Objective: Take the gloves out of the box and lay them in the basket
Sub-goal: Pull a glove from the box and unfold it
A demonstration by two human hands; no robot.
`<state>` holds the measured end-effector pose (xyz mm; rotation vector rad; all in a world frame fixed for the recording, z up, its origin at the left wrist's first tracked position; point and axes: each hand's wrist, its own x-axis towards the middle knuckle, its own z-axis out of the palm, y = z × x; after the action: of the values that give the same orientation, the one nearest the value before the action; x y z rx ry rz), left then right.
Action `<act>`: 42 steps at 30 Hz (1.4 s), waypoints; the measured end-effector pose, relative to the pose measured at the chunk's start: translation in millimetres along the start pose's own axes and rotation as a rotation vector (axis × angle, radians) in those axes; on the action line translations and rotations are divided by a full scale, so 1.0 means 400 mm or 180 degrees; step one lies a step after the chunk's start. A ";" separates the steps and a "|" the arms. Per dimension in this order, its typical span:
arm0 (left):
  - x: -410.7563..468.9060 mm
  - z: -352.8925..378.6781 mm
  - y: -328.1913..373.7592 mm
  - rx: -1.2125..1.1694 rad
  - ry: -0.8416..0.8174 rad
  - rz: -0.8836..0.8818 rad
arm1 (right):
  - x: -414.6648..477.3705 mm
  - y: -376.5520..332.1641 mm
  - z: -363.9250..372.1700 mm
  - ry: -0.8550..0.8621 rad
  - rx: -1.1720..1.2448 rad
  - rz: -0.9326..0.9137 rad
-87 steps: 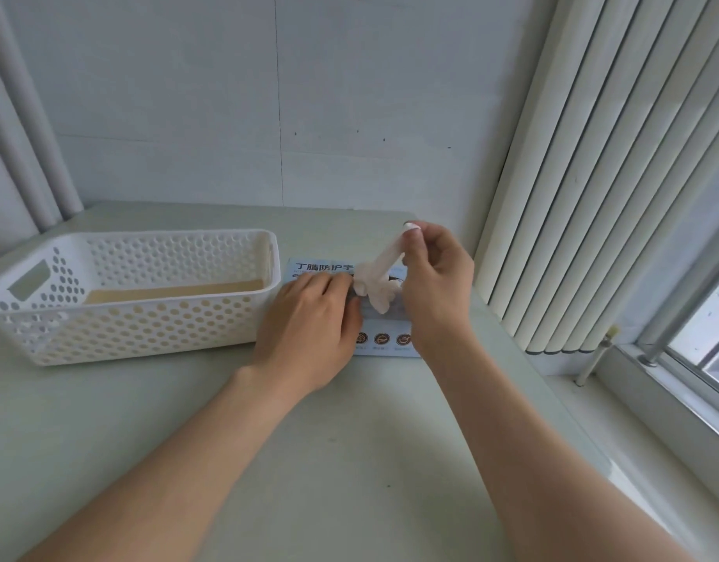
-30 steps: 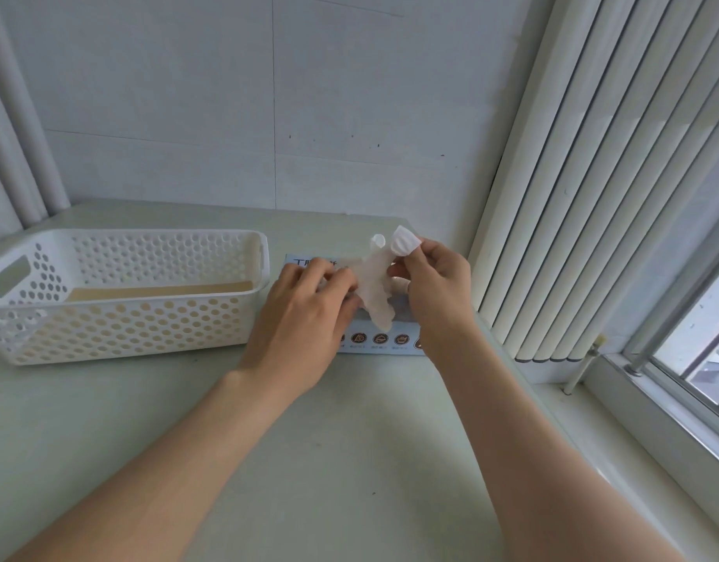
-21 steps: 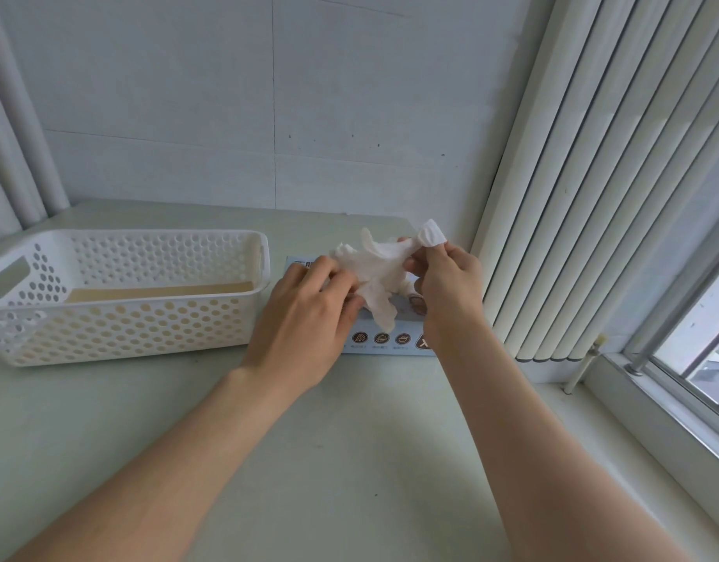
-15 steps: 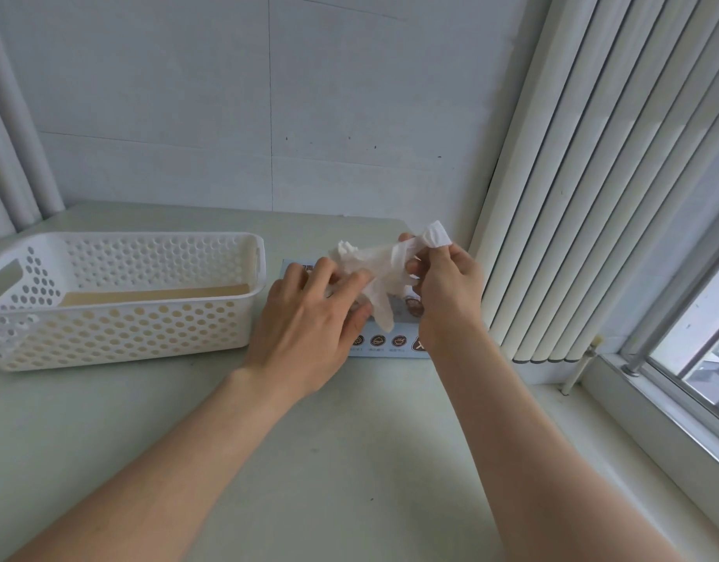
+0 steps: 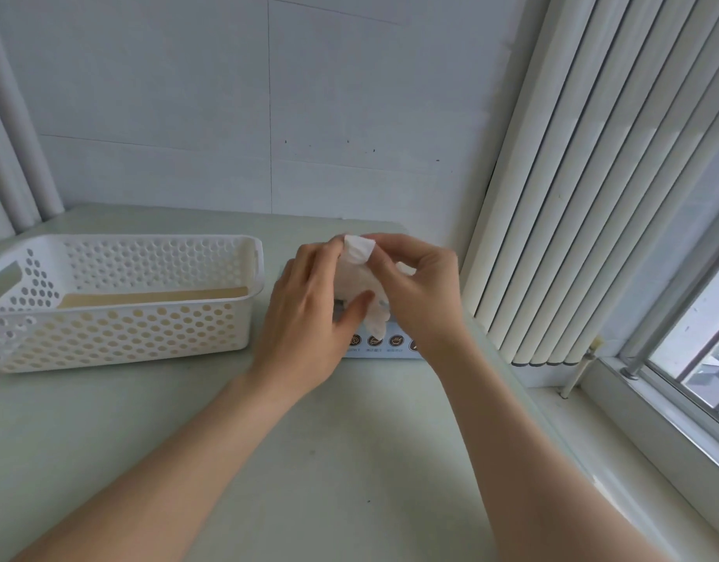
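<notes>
Pale green table [image 5: 349, 460] in the corner, white wall [image 5: 268, 115] behind, blinds [image 5: 572, 196] on the right. One white perforated basket [image 5: 118, 330] on the left, tan floor showing inside. One box [image 5: 390, 344], mostly hidden behind both hands, contents not visible. One crumpled white glove [image 5: 359, 277] held above the box. Right hand [image 5: 418, 294] pinches its top edge, and left hand [image 5: 309, 318] has thumb and fingers curled round it.

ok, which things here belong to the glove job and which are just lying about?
Job: glove, held between left hand and right hand; glove box, mostly hidden behind the hands; white basket.
Just there: table; vertical blinds; window; wall.
</notes>
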<state>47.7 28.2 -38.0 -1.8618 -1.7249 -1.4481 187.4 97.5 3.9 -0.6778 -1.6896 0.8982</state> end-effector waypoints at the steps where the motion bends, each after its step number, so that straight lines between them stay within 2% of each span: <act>1: 0.006 -0.001 0.004 -0.0149 0.0068 -0.0053 | -0.003 0.001 0.004 -0.0076 -0.0033 -0.0040; 4: 0.027 -0.003 -0.003 -0.0222 0.0419 -0.0309 | -0.003 0.008 0.007 -0.0076 0.0030 -0.0027; 7: 0.034 -0.009 -0.008 -0.0412 0.0390 -0.0566 | 0.000 0.014 0.001 0.0010 0.0049 0.0074; 12: 0.034 -0.019 0.006 -0.0675 0.0350 -0.0516 | -0.010 0.041 0.030 -0.0270 -0.1367 -0.0324; 16: 0.045 -0.032 0.001 -0.0538 0.0430 -0.0392 | -0.002 0.060 0.048 -0.0039 -0.1967 -0.0499; 19: 0.053 -0.052 0.002 -0.0546 0.0541 -0.0394 | -0.008 0.056 0.055 -0.0077 -0.2343 -0.0524; 27: 0.061 -0.070 -0.006 -0.0614 0.0758 -0.0575 | -0.011 0.041 0.054 -0.0451 -0.2070 -0.0165; 29: 0.067 -0.072 -0.019 -0.0656 0.0758 -0.0731 | -0.010 0.045 0.045 -0.0322 -0.1702 -0.0198; 34: 0.060 -0.065 -0.017 -0.0443 0.0607 -0.0871 | -0.013 0.049 0.027 0.0345 -0.1361 -0.0290; 39: 0.058 -0.065 -0.018 -0.0503 0.0765 -0.0914 | 0.000 0.051 0.003 0.0868 -0.0694 0.0230; 42: 0.056 -0.071 -0.005 -0.0698 0.0876 -0.0805 | 0.002 0.047 -0.004 0.0783 -0.0474 0.0130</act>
<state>28.1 22.7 -8.1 -1.4853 -1.7716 -1.9569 189.0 109.0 -10.9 -0.8887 -1.5358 0.6904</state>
